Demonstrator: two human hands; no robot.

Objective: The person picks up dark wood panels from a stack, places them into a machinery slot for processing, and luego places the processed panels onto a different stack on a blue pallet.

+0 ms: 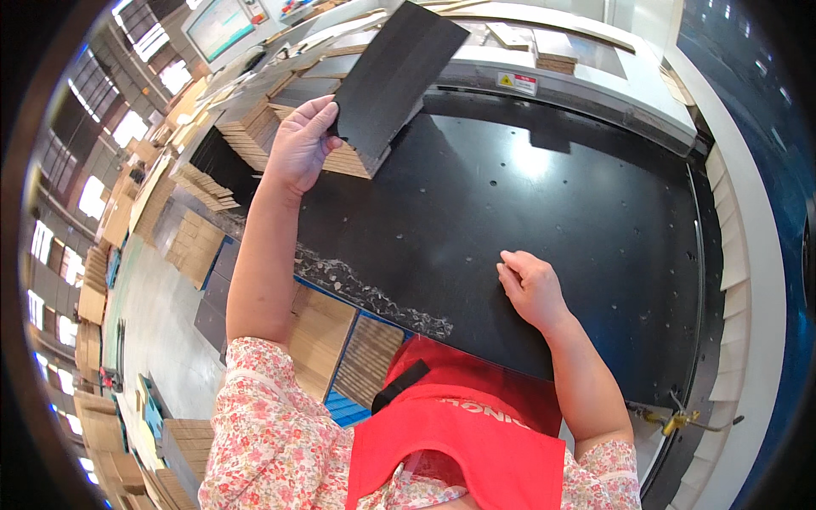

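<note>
A black table (544,212), dotted with small holes, is filling the middle and right of the view. A white machine beam (612,116) is running along its far edge. A red apron (476,416), worn over a flowered top, is pressing close to the near edge. Stacks of boards (245,140) with pale edges are standing around the table's far left corner, and light wooden boards (319,327) are showing below the left part of the near edge.

A dark rectangular panel (398,72) is tilting above the left part of the far edge, raised off the surface, its lower end overlapping one stack in view. The left hand (304,146) is gripping it by its lower left side, thumb and fingers closing on the panel.

The right hand (534,287) is lying in view over the table, inward from the middle of the near edge. Its fingers are curling toward the thumb; the palm is facing away, so how far it is closing, or on what, cannot be told.

Pale debris (365,293) is scattering along the left part of the near edge. A yellow fitting (676,422) is sitting by the near right corner. A small warning label (517,82) is marking the beam.
</note>
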